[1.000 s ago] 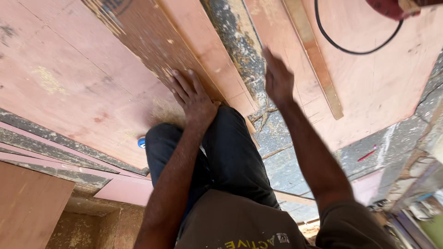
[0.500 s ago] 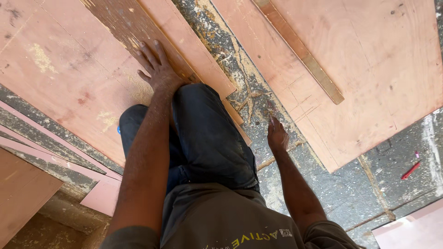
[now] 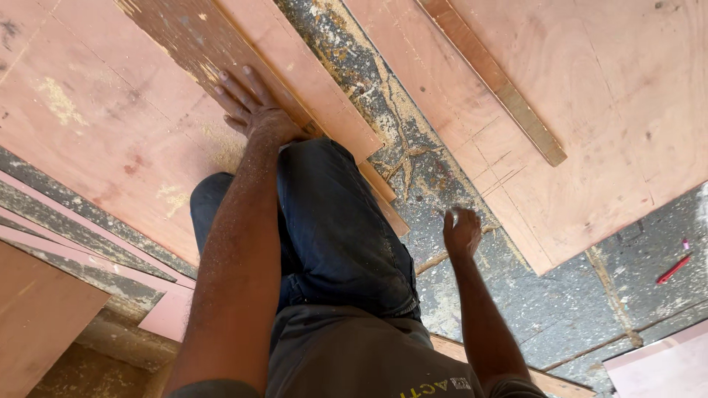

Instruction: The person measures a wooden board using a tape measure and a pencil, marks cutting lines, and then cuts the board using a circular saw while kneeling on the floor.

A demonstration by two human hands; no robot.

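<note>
Pink plywood sheets [image 3: 110, 133] cover rough grey floor [image 3: 546, 309]; left hand [image 3: 254, 110] spread flat, right hand [image 3: 461, 232] seemingly empty, blurred.

No packages, labels, signs or screens show here, only bare boards and floor.

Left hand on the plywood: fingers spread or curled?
Spread. The left hand lies flat, fingers fanned, on the pink plywood sheet beside the dark plank.
</note>
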